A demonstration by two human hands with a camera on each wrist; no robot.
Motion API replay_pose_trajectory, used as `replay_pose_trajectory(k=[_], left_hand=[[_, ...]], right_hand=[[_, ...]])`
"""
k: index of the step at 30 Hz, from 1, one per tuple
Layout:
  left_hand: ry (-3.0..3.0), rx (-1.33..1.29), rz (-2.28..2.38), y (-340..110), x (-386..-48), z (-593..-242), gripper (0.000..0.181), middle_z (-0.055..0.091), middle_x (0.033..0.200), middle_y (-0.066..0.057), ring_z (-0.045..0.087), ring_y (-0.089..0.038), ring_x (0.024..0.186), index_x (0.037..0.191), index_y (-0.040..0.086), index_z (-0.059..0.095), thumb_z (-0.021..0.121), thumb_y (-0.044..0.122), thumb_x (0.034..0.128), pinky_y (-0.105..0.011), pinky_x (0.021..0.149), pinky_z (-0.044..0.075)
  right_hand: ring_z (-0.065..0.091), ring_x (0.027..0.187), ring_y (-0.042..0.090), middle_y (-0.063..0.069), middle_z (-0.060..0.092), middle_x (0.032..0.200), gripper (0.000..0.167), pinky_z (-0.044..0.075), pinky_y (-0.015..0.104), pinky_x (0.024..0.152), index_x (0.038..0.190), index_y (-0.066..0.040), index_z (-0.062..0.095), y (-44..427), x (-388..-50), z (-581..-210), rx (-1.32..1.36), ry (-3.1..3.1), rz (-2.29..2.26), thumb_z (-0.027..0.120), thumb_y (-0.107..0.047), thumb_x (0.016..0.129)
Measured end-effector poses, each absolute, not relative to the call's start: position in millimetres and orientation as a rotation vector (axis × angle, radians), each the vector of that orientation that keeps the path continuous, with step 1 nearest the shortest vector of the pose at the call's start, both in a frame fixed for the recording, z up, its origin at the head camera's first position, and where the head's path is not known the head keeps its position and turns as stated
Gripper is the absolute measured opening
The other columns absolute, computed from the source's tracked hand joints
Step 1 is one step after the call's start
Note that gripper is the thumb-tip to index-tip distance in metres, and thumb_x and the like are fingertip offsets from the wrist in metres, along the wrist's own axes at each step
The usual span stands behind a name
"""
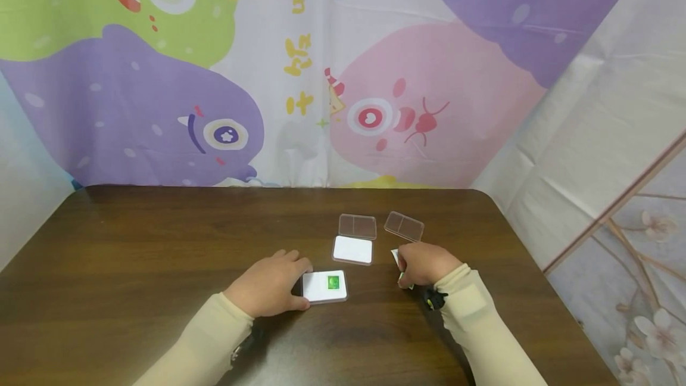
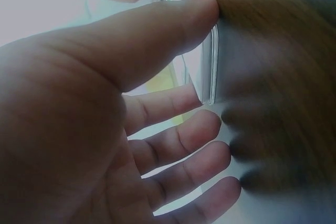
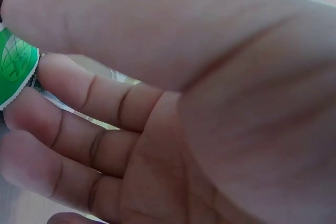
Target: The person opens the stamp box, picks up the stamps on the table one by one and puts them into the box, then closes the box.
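My left hand spans the left end of a flat clear box, its thumb at the near edge and its index finger at the far edge. White contents and a small green printed square show on top of the box. In the left wrist view the box's clear edge runs between thumb and index finger, the other fingers extended. To the right, my right hand pinches a small green and white packet with a serrated edge, low at the table. Most of the packet is hidden by the hand.
Beyond the hands, an open clear case holding a white card lies with its transparent lid behind it. Another clear lid lies to its right, just past my right hand. The brown table meets a cartoon-printed curtain.
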State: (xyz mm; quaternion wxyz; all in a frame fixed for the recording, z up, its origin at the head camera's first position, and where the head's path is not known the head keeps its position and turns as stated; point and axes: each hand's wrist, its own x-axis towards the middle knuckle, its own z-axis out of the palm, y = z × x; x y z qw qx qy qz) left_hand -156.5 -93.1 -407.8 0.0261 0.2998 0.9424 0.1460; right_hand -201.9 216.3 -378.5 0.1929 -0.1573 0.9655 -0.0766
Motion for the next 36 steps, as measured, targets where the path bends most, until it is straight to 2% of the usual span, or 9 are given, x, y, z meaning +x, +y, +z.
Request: replay_pose_trajectory(k=[27,31,36], left_hand=[[2.919,0.922,0.453,-93.1,-156.5,-407.6,0.051,0.063,0.100,-0.003,0.057,-0.022,0.089,0.115,0.008,0.068,0.089,0.035,0.0774,-0.043,0.078,0.052],[2.919,0.923,0.452,-93.2,-156.8,-408.6,0.051,0.062,0.100,-0.002,0.057,-0.022,0.089,0.114,0.008,0.068,0.090,0.036,0.0771,-0.043,0.077,0.052],[2.924,0.916,0.440,-93.3,-157.3,-408.4,0.051,0.062,0.100,-0.002,0.057,-0.022,0.089,0.115,0.008,0.068,0.089,0.036,0.0780,-0.043,0.078,0.052]], right_hand=[[0.046,0.065,0.015,0.000,0.053,0.074,0.030,0.036,0.031,0.060,0.081,-0.011,0.055,218.2,-204.1,-381.8,-0.444,2.683,-0.284,0.085,-0.012,0.082],[0.048,0.065,0.016,0.000,0.054,0.075,0.027,0.037,0.031,0.060,0.082,-0.012,0.056,217.9,-204.5,-381.0,-0.432,2.685,-0.304,0.083,-0.011,0.083],[0.053,0.071,0.016,-0.002,0.060,0.081,0.019,0.043,0.034,0.065,0.090,-0.013,0.062,216.9,-204.9,-377.0,-0.487,2.704,-0.318,0.080,-0.015,0.086]])
